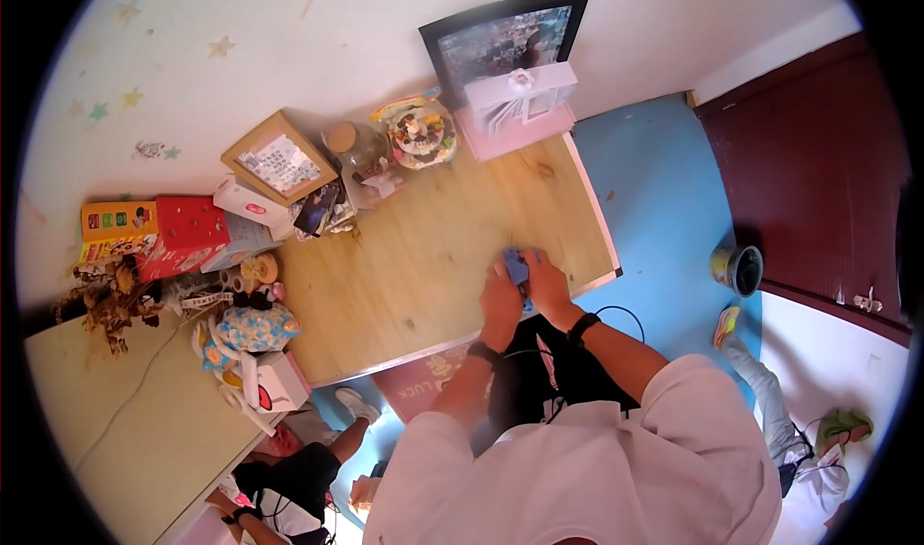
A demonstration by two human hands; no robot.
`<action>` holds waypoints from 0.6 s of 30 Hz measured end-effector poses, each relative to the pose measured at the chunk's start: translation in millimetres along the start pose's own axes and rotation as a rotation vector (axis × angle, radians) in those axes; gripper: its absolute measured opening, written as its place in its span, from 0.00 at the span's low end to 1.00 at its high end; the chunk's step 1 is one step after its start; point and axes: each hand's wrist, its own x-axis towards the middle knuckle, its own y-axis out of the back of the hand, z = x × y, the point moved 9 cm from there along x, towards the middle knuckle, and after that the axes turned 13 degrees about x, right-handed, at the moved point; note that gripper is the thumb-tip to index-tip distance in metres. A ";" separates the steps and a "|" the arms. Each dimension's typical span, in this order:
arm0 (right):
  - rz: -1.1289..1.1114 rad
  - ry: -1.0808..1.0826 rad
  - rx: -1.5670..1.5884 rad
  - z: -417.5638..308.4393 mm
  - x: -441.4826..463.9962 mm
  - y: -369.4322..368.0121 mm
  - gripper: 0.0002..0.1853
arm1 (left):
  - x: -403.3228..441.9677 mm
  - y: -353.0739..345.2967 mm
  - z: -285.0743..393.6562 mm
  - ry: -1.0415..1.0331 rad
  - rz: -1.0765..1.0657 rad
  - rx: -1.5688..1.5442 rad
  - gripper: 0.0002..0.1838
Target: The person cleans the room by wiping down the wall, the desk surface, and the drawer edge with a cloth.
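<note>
A blue cloth [517,270] is bunched up near the front right part of the wooden tabletop [433,237]. My left hand [500,306] has its fingers closed against the cloth's left side. From the right, my right hand [550,287] grips the same cloth, so the two hands are almost touching. Part of the cloth is hidden under the fingers. Each wrist carries a dark band, and a thin black cable runs near them.
Along the wall stand a black picture frame [505,39], a pink-and-white box [520,107], a decorated cake-like item [422,133], a corked jar [354,145], a wooden frame [280,158] and a plush toy [255,326]. A bin [738,270] sits on the blue floor. Two other people are nearby.
</note>
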 end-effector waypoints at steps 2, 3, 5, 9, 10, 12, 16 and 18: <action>-0.034 -0.021 -0.014 10.9 -18.9 -4.8 0.21 | -16.6 -3.8 -0.1 -0.015 0.011 -0.031 0.32; -0.075 -0.065 -0.039 16.3 -26.4 -12.2 0.21 | -25.3 -4.7 -4.8 -0.012 0.037 -0.081 0.34; -0.112 -0.017 0.032 15.1 -38.0 -25.7 0.21 | -42.8 -7.5 -19.0 0.014 0.046 -0.129 0.35; -0.186 0.071 0.069 -10.6 -44.3 -55.7 0.22 | -60.3 5.7 -53.1 0.180 -0.052 -0.066 0.31; -0.214 0.074 0.039 -17.1 -42.4 -62.1 0.22 | -61.9 10.1 -59.3 0.242 -0.087 -0.041 0.31; -0.232 0.102 0.024 -24.7 -40.0 -69.9 0.23 | -62.3 18.5 -64.7 0.251 -0.064 -0.031 0.30; -0.213 0.108 0.017 -22.8 -26.8 -57.7 0.22 | -53.6 19.0 -56.1 0.346 -0.084 -0.079 0.27; -0.176 0.072 0.060 -14.5 -18.2 -42.6 0.22 | -42.1 24.3 -33.6 0.266 0.001 -0.175 0.26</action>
